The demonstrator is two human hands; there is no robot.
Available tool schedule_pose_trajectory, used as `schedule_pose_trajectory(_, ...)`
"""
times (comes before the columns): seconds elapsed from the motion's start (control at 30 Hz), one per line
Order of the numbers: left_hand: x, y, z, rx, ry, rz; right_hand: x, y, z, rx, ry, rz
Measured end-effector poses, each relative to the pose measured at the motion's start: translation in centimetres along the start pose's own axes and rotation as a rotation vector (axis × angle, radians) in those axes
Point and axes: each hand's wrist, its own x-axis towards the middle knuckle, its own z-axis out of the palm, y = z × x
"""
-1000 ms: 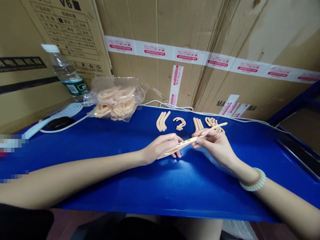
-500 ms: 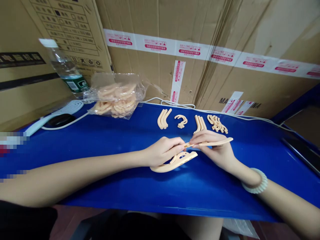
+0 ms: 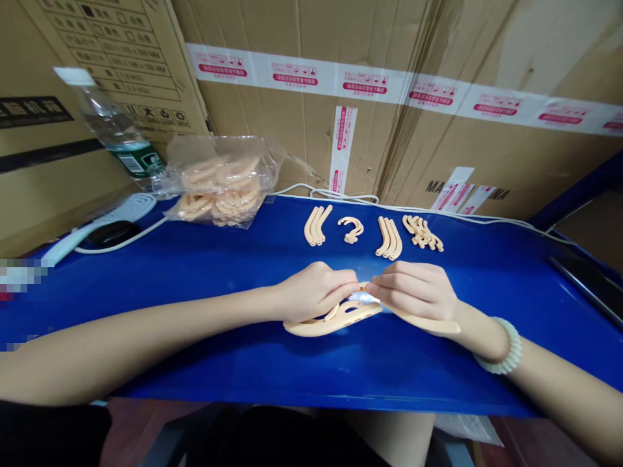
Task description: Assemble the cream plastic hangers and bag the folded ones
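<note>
My left hand [image 3: 318,290] is closed, its thumb and fingers pinching close to the other hand. Out from under it shows a beige plastic hanger body [image 3: 350,316] with slots, low over the blue table. My right hand [image 3: 416,288] is closed on a curved beige hanger arm [image 3: 435,324], whose rounded end points right below the hand. Both sets of fingertips nearly meet around a small beige part [image 3: 363,287], mostly hidden by the fingers. Beyond the hands lie several straight-edged hanger arms [image 3: 389,239] and a pile of hooks [image 3: 422,233].
More hanger arms [image 3: 318,225] and curved hooks [image 3: 351,229] lie on the blue table [image 3: 233,363]. A clear bag of beige parts [image 3: 224,185], a water bottle [image 3: 121,139], a white brush [image 3: 117,214] and a white cable [image 3: 341,198] stand or lie behind. Cardboard boxes [image 3: 272,123] wall the back.
My right hand has turned, so the hanger arm's free end has swung down from above the wrist to below it. My left hand keeps its pinch. The view has shifted slightly.
</note>
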Motion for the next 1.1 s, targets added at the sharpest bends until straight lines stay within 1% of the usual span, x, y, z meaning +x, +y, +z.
schedule_pose_trajectory(0.1,0.2,0.0,-0.1,-0.008,-0.01,0.006,0.1,0.0,-0.2,-0.005,0.005,0.013)
schedule_pose_trajectory(0.2,0.4,-0.2,-0.3,-0.024,-0.05,0.01,0.1,-0.5,-0.5,-0.005,-0.018,-0.063)
schedule_pose_trajectory(0.27,0.5,-0.5,-0.3,-0.079,-0.064,-0.017,0.1,-0.8,-1.0,0.023,-0.026,-0.067)
schedule_pose_trajectory(0.3,0.5,-0.7,-0.3,-0.138,-0.071,-0.053,0.2,-0.8,-1.3,0.046,0.0,-0.039)
schedule_pose_trajectory(0.33,0.5,-0.9,-0.4,-0.226,-0.075,-0.105,0.2,-0.6,-1.6,0.064,0.056,0.012)
schedule_pose_trajectory(0.4,0.5,-1.3,-0.3,-0.471,-0.096,-0.225,0.2,0.6,-2.5,0.067,0.226,0.171)
schedule_pose_trajectory(0.47,0.5,-1.7,-0.2,-0.72,-0.105,-0.314,-0.2,2.8,-3.5,0.043,0.375,0.385)
schedule_pose_trajectory(0.5,0.6,-1.9,-0.2,-0.813,-0.094,-0.337,-0.5,4.2,-4.1,0.038,0.405,0.516)
schedule_pose_trajectory(0.57,0.7,-2.1,-0.1,-0.929,-0.053,-0.357,-1.6,7.2,-5.0,0.085,0.355,0.746)
schedule_pose_trajectory(0.63,0.9,-2.2,0.0,-0.997,-0.006,-0.364,-2.9,9.9,-5.6,0.1,0.244,0.96)
schedule_pose_trajectory(0.7,1.1,-2.4,0.1,-1.043,0.036,-0.373,-4.0,11.8,-5.7,0.058,0.107,1.092)
schedule_pose_trajectory(0.73,1.1,-2.4,0.1,-1.059,0.059,-0.379,-4.5,12.4,-5.5,0.035,0.059,1.125)
schedule_pose_trajectory(0.8,1.2,-2.5,0.0,-1.083,0.11,-0.394,-5.1,13.2,-5.0,0.003,0.009,1.149)
schedule_pose_trajectory(0.93,1.2,-2.3,-0.3,-1.097,0.199,-0.438,-5.5,13.8,-3.8,-0.055,-0.046,1.185)
schedule_pose_trajectory(1.1,1.3,-2.1,-0.5,-1.137,0.247,-0.504,-5.9,14.2,-3.3,-0.167,-0.098,1.194)
